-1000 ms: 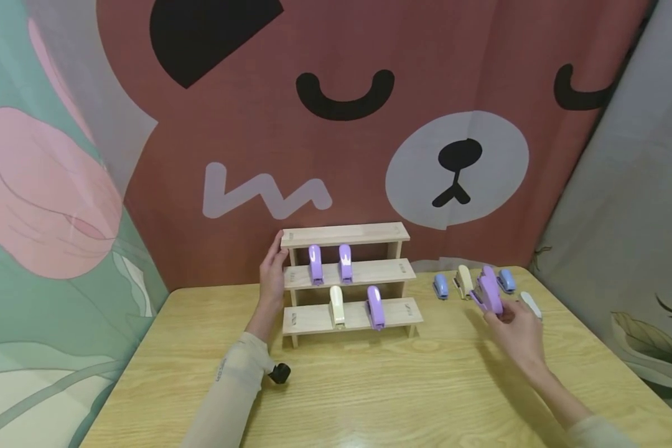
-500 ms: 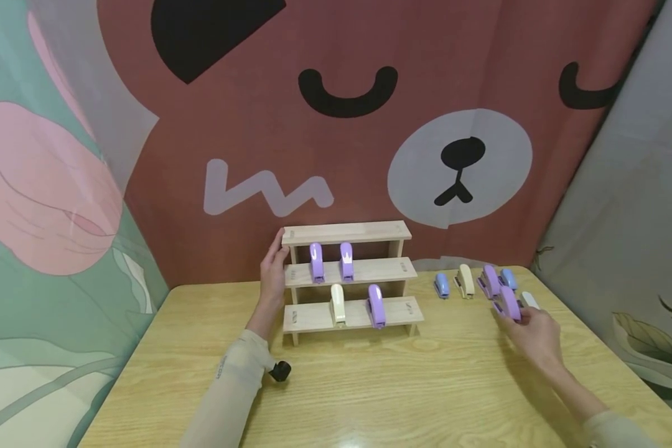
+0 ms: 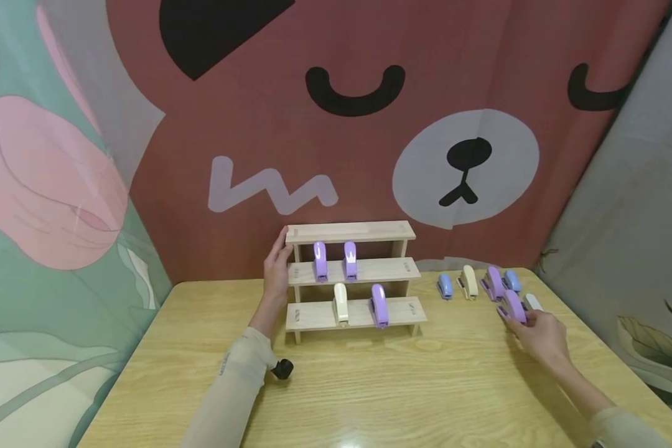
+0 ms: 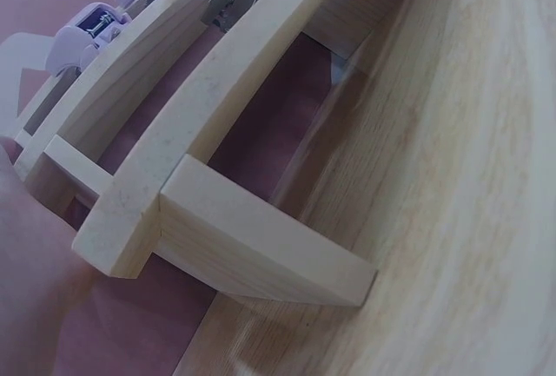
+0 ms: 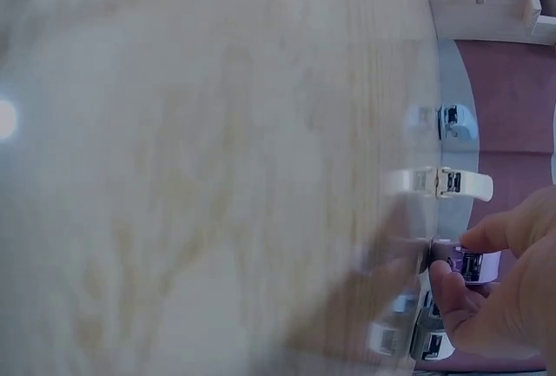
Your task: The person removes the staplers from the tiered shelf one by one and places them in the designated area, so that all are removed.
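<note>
A three-tier wooden shelf [image 3: 341, 314] stands on the table. My left hand [image 3: 275, 274] lies along its left side, fingers straight toward the top tier; the left wrist view shows part of that hand [image 4: 30, 263] beside a tier's end. Two purple staplers [image 3: 320, 261] sit on the middle tier. The bottom tier bears a cream stapler [image 3: 340, 305] and another purple stapler [image 3: 378, 306]. At the right, my right hand [image 3: 543, 336] pinches a purple stapler [image 3: 514, 307] between thumb and fingers, close over the table in front of another purple stapler [image 3: 494, 283].
A small blue stapler [image 3: 445, 286], a cream stapler [image 3: 468, 283], a second blue stapler [image 3: 511, 280] and a white one [image 3: 532, 302] stand near the table's [image 3: 403, 386] back right edge. A printed curtain [image 3: 358, 168] hangs directly behind the table.
My right hand has moved right with the purple stapler and come slightly down, uncovering the purple stapler behind it. The left hand stays at the shelf, and the view has shifted a little.
</note>
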A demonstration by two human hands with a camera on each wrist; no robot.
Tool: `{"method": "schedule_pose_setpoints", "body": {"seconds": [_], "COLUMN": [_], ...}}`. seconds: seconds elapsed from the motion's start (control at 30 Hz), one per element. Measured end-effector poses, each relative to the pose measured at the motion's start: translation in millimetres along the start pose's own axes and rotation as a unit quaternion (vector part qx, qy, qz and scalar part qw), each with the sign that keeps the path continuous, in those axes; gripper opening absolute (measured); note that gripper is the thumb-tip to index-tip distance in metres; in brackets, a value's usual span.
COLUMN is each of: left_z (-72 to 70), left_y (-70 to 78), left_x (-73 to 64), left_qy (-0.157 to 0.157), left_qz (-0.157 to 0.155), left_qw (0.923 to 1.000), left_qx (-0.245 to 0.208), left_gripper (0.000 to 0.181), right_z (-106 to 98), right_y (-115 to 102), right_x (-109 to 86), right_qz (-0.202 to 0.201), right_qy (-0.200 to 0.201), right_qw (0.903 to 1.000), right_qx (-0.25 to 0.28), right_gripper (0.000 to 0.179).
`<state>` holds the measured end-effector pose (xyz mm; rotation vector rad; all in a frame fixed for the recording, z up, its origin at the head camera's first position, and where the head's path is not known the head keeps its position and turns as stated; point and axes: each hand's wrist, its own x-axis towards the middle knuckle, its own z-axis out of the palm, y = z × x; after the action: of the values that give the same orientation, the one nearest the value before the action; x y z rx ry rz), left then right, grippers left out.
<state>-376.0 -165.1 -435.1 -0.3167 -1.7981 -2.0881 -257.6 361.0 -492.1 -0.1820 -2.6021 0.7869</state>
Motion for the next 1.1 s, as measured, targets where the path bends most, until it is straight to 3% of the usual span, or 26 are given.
{"method": "schedule_pose_setpoints", "body": {"seconds": [0.4, 0.67, 1.1], "left_z": [-0.3, 0.2, -0.5], "left_y": [0.5, -0.4, 1.9], "left_x": [-0.6, 0.0, -0.6], "left_qy": [-0.004, 0.0, -0.001], "left_qz": [0.007, 0.005, 0.003], "left_qw": [1.0, 1.0, 1.0], "left_qx": [-0.002, 0.008, -0.002], "left_gripper": [0.049, 0.049, 0.049], "right_z": [-4.4, -4.7, -1.7], "right_y": [6.4, 8.2, 13.0], "right_x": [0.8, 2.5, 0.7], "right_qz": [0.019, 0.021, -0.007], "right_qy": [-0.055, -0.055, -0.031], "right_qw": [0.9983, 0.9983, 0.9994], "right_qx": [0.007, -0.003, -0.014], "right_gripper": [0.033, 0.026, 0.034]}}
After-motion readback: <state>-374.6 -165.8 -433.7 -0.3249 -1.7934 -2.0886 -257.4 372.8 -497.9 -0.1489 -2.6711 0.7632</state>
